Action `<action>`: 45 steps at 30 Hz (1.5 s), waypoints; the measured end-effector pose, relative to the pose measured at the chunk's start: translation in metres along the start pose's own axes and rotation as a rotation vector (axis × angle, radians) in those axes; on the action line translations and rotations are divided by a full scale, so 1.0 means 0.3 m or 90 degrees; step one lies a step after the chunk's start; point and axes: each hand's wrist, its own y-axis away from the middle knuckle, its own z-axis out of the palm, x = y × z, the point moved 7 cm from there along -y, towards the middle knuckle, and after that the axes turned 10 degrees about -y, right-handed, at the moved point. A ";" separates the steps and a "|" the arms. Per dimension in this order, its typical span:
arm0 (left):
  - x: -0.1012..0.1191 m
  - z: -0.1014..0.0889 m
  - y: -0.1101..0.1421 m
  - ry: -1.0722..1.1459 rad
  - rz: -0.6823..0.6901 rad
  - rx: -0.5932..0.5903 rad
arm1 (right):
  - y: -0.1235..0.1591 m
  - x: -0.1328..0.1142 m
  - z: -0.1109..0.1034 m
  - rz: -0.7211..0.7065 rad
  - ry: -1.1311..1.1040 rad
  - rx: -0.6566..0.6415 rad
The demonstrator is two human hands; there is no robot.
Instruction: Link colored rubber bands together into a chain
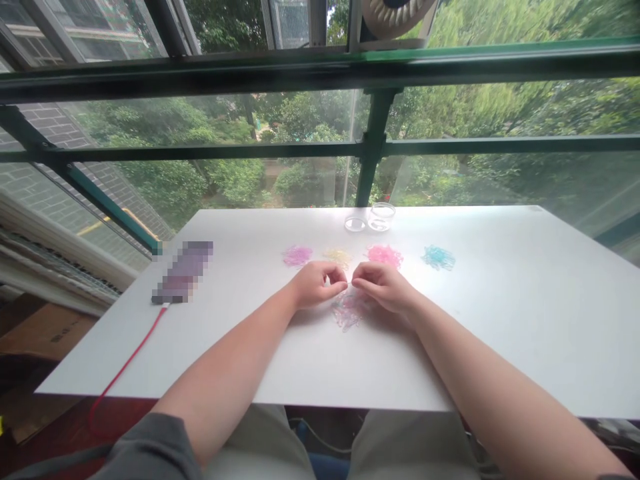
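My left hand and my right hand meet over the middle of the white table, both with thumb and fingers pinched. Their fingertips nearly touch, and whatever is between them is too small to make out. Just below lies a loose pile of mixed pale, thin looped pieces, partly covered by my hands. Behind my hands are separate piles of similar pieces: purple, pale yellow, pink and teal. My left hand is close to the yellow pile, my right hand to the pink one.
A clear round container and a clear round lid or dish stand at the back of the white table. A blurred-out dark device lies at the left, with a red cable running over the front edge. Green-framed windows rise behind.
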 end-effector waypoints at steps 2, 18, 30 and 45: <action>-0.002 -0.005 0.000 -0.004 -0.001 0.000 | -0.002 0.002 -0.011 -0.008 0.011 0.012; -0.073 -0.089 0.016 0.115 -0.070 0.231 | -0.015 -0.027 -0.040 -0.052 0.042 0.073; -0.114 -0.093 0.014 0.328 -0.161 0.287 | -0.019 -0.032 -0.034 -0.071 0.019 0.078; -0.127 -0.056 0.002 0.350 -0.185 0.232 | -0.018 -0.028 -0.054 -0.098 0.056 0.128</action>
